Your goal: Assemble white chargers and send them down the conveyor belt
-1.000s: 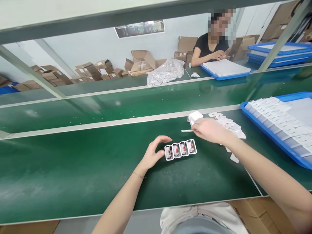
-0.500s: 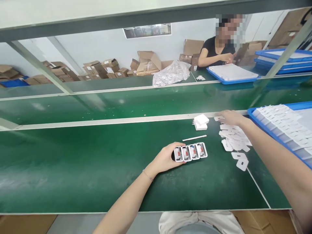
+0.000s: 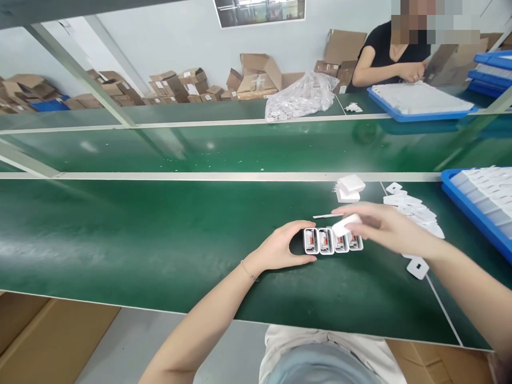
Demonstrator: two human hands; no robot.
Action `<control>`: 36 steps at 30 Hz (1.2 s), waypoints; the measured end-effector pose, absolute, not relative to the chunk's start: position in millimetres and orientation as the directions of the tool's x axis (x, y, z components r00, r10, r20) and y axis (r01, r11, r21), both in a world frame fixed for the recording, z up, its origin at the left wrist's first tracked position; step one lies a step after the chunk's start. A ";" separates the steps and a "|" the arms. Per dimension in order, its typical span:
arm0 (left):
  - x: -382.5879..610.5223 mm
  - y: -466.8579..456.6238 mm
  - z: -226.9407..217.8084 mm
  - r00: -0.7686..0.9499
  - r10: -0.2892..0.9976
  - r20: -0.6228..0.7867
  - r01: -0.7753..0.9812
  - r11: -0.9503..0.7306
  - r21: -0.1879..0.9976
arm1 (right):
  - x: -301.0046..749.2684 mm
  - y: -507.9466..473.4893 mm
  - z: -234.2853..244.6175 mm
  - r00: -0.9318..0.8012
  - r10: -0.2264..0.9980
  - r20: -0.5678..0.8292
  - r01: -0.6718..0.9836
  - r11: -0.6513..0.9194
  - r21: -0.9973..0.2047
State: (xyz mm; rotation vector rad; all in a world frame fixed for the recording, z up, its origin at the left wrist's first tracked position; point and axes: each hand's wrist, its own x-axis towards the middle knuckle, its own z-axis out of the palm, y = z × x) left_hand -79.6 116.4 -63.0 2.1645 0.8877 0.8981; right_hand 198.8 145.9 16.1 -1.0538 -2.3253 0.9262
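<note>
A row of several small white open casings (image 3: 326, 241) with red parts inside lies on the green bench (image 3: 160, 240). My left hand (image 3: 282, 247) curls round the row's left end, thumb and fingers touching it. My right hand (image 3: 386, 226) hovers over the row's right end and pinches a small white cover piece (image 3: 344, 224). To the right lies a loose pile of white cover pieces (image 3: 416, 213). A thin white stick (image 3: 326, 216) lies just behind the row.
A small stack of white blocks (image 3: 350, 188) sits behind the row. A blue tray (image 3: 476, 205) of white parts stands at the right. Across the belt a person (image 3: 394, 56) works at another blue tray (image 3: 420, 101). A plastic bag (image 3: 300, 96) and cardboard boxes (image 3: 248, 80) stand beyond.
My right hand left the pile of covers and came back over the row with a white cover piece in its fingers. My left hand stayed on the row's left end.
</note>
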 end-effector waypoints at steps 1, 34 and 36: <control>-78.4 116.0 -63.3 0.532 0.772 0.349 0.342 -0.572 0.745 | 185.5 138.5 15.6 -0.650 0.757 0.064 0.494 0.485 -0.722; -72.7 113.6 -62.8 0.477 0.838 0.267 0.310 -0.444 0.841 | 136.8 108.0 -36.4 -0.802 0.384 0.458 0.560 0.749 0.353; -72.5 113.9 -62.2 0.477 0.838 0.266 0.300 -0.440 0.847 | 133.7 103.2 -39.1 -0.795 0.377 0.476 0.579 0.707 0.406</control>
